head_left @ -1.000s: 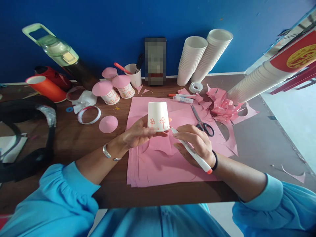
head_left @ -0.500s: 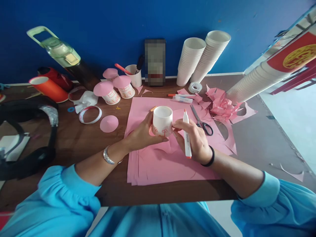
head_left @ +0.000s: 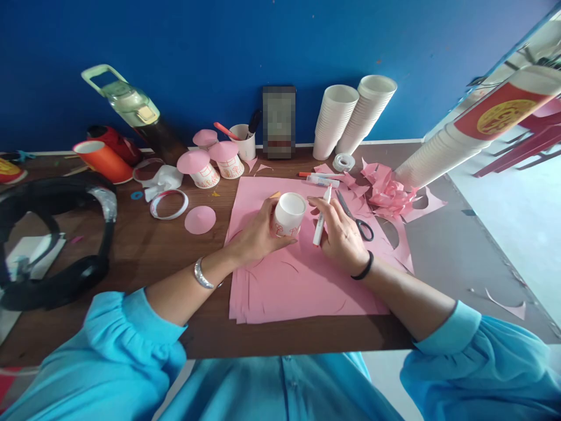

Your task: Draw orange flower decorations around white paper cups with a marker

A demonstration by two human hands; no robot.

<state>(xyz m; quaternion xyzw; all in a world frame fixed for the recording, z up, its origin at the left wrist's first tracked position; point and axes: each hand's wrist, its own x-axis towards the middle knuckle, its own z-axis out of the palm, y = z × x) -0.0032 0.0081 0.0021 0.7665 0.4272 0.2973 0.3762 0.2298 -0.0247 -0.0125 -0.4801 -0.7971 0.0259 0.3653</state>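
Pink paper [head_left: 280,292] underneath; left hand [head_left: 255,235], partly hidden, clasps cup [head_left: 288,217]; right hand [head_left: 344,238] grips marker [head_left: 319,230].

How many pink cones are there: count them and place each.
4: the left cone and right cone top drawn-on cups, the back cone sits behind them, and the near cone lies on the table. Others may be hidden.
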